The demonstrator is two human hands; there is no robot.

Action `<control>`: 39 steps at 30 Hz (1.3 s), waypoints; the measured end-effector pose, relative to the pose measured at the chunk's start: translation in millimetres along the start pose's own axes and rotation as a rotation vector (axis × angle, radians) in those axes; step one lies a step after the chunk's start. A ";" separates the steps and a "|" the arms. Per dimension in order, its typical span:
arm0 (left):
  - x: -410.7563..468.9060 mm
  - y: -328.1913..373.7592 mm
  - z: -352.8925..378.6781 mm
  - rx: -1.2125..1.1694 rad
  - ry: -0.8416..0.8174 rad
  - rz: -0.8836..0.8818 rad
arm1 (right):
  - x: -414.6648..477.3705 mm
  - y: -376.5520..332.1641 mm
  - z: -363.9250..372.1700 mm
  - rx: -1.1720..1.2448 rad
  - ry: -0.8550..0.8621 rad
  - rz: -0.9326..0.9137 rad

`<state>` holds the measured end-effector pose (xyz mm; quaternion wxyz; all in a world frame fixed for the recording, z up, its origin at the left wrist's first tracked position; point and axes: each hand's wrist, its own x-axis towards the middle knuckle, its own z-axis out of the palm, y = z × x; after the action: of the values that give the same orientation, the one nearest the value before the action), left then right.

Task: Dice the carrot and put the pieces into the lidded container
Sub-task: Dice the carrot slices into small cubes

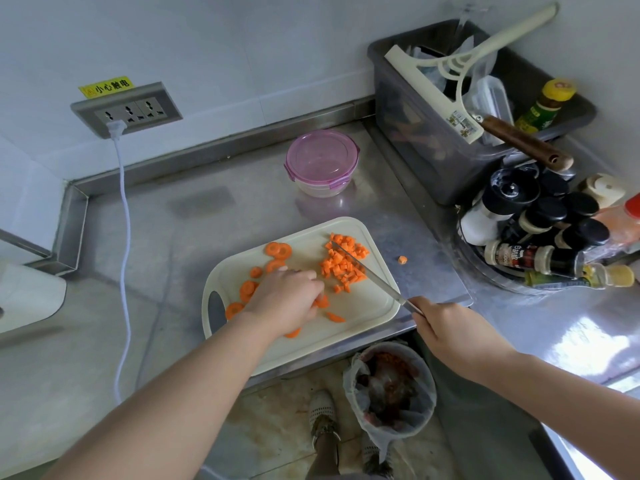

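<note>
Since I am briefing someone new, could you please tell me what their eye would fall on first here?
First comes the bright orange diced carrot heaped at the far right of the pale cutting board in the middle, with round carrot slices to its left. A knife slants across the pile, and a pink-lidded container sits shut behind the board on the steel counter.

Orange carrot dice (344, 263) on cream cutting board (360, 306); pink-lidded container (320, 161); steel-grey counter (173, 237).

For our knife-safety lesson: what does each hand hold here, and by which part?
The right hand holds the knife by its handle. The left hand pinches carrot slices in its fingertips.
</note>
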<state>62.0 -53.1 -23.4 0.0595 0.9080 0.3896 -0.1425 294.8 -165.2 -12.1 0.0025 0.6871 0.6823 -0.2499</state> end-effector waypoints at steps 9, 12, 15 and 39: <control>4.0 14.0 9.9 -0.138 -0.017 0.035 | -3.5 -1.6 0.0 0.015 0.024 -0.024; 0.0 11.8 9.7 -0.127 -0.022 0.062 | -3.4 -1.3 3.8 0.019 0.033 -0.044; -0.7 13.8 11.4 -0.073 -0.020 0.078 | -2.5 -0.3 6.9 0.019 0.038 -0.063; -7.2 7.6 -33.3 -0.627 0.125 -0.089 | 20.1 27.0 -6.5 -0.469 0.333 -0.625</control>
<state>69.9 -56.0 10.5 0.3063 0.8344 0.4566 0.0381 321.2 -146.0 -22.5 -0.0274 0.4588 0.8873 0.0379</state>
